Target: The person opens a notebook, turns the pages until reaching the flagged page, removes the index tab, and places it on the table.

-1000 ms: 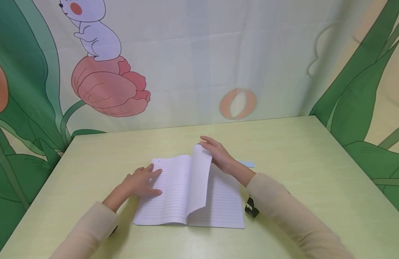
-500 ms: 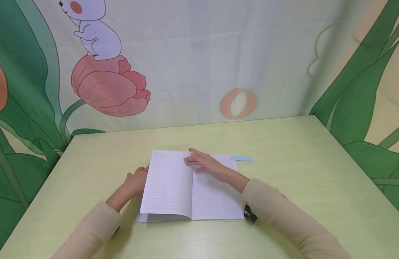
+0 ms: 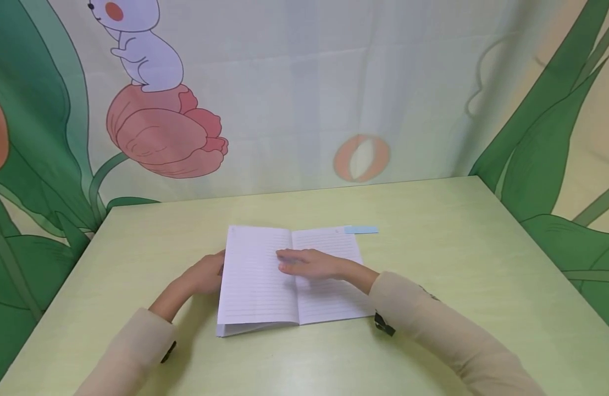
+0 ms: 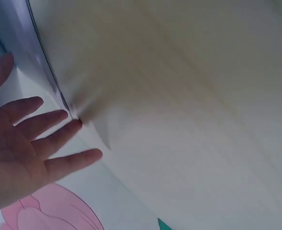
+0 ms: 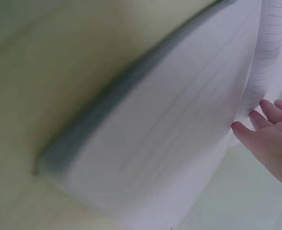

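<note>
An open notebook [image 3: 255, 291] with ruled white pages lies on the table. My left hand [image 3: 209, 273] is at its left edge, its fingertips hidden behind the left page in the head view. The left wrist view shows that hand's fingers [image 4: 50, 139] spread and nearly straight beside the notebook's edge. My right hand [image 3: 311, 263] lies across the middle fold, with its fingers extended onto the left page. In the right wrist view, the right fingertips [image 5: 253, 122] are near the fold. The left page's lower edge stands a little off the sheets beneath.
A pale blue paper strip [image 3: 361, 230] sticks out from the notebook's top right corner. The light wooden table [image 3: 433, 220] reaches back to a printed curtain [image 3: 280, 99]. Small black pieces [image 3: 383, 324] show by both sleeves.
The upright page has turned over to the left, covering my left fingers. My right hand has moved left and down to the fold. The notebook has shifted and rotated slightly.
</note>
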{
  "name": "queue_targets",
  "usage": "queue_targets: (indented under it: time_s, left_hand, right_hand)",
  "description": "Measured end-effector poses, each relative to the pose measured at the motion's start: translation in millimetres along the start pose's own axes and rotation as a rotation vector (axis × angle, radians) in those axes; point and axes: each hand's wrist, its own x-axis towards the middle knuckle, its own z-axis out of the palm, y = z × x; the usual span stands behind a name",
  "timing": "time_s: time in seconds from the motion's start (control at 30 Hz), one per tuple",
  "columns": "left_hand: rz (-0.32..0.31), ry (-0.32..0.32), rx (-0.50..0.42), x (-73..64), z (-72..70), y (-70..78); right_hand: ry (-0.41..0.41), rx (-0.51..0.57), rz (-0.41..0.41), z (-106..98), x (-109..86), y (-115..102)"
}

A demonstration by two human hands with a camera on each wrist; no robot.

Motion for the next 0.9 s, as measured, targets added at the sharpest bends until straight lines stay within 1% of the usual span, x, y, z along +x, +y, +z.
queue_targets:
  time_s: [0.03, 0.07, 0.1, 0.3, 0.43, 0.53, 0.6, 0.7, 0.83, 0.9]
  left_hand:
    - [0.007, 0.008, -0.038, -0.3, -0.7, -2.4]
    - [-0.021, 0.005, -0.080, -0.9, -1.9, -4.0]
    - [-0.042, 0.000, -0.103, -1.4, -2.9, -5.4]
    - [-0.096, -0.017, -0.127, -5.2, -8.6, -7.1]
    - [-0.109, -0.001, -0.150, -5.9, -8.9, -4.2]
    - [-0.090, 0.026, -0.164, -3.4, -6.7, -1.1]
    - [-0.073, 0.023, -0.179, -0.9, -4.9, 1.4]
    - [-0.058, -0.004, -0.219, 2.3, -1.9, 5.1]
    - [-0.043, -0.060, -0.310, 4.8, 2.2, 8.3]
    - [-0.020, -0.083, -0.319, 5.5, 4.3, 9.1]
  right_hand:
    - [-0.003, -0.007, 0.007, 0.1, -0.1, -0.3]
    - [-0.005, -0.012, 0.015, 0.1, 0.0, -0.5]
    - [-0.006, -0.016, 0.023, 0.1, -0.1, -0.6]
    - [-0.022, -0.014, 0.023, -0.5, -1.2, -0.3]
    - [-0.042, -0.007, 0.014, -0.4, -2.2, 0.2]
    - [-0.051, -0.009, 0.011, -0.2, -3.5, 0.1]
    - [-0.052, -0.017, 0.010, -0.2, -4.9, 0.0]
    - [-0.056, -0.050, 0.005, -0.6, -7.5, 0.6]
    - [-0.079, -0.081, 0.007, -1.9, -13.3, 1.2]
    - [-0.091, -0.104, 0.005, -2.9, -17.0, 1.6]
